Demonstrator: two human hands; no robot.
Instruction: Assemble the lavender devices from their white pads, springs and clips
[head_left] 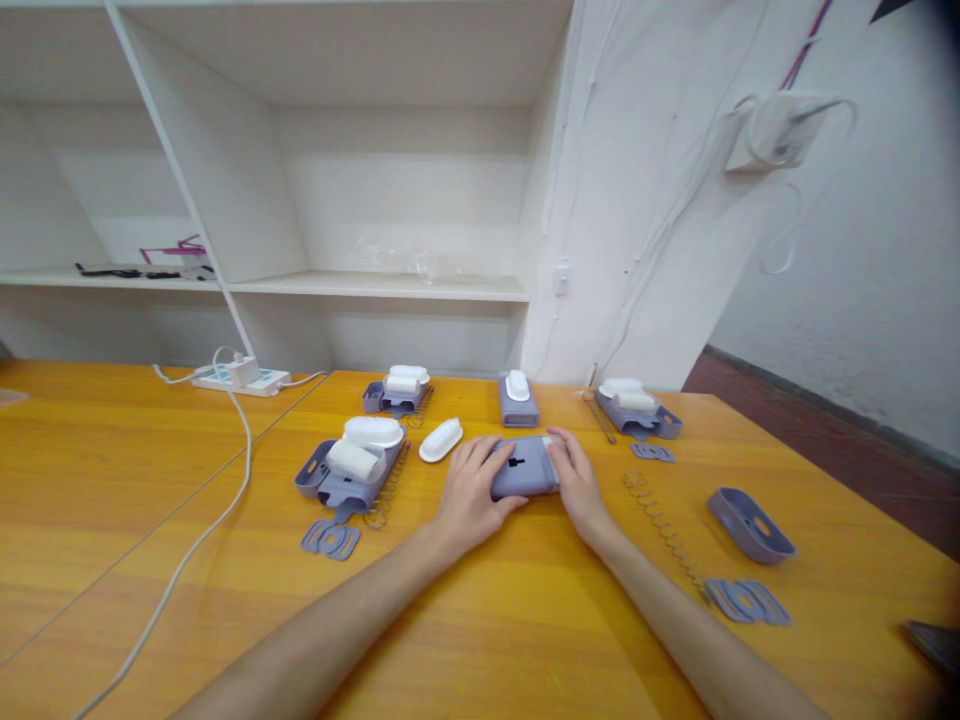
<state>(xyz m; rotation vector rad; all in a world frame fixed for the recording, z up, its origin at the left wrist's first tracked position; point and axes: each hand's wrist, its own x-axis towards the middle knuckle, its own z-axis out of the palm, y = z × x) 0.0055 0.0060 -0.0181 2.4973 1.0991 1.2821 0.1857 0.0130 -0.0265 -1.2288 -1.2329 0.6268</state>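
Note:
Both hands hold a purple-grey plastic casing (525, 468) lying on its side at the table's middle. My left hand (474, 487) grips its left end, thumb along the near edge and fingers over the top. My right hand (579, 482) is closed round the right end, where a pale whitish part (554, 446) shows under the fingers. A small dark slot marks the casing's upper face. Just left of it lies a white bristled oval piece (441, 440). To the right are a loose coil spring (667, 535), an oval purple-grey cap (751, 525) and flat slotted plates (748, 601).
More part sets lie around: one at left (352, 465), one behind it (400, 388), one at back right (637, 405). An upright casing (518, 400) stands behind my hands. A power strip (241, 376) and white cable (244, 470) occupy the left. Shelves (375, 287) rise behind.

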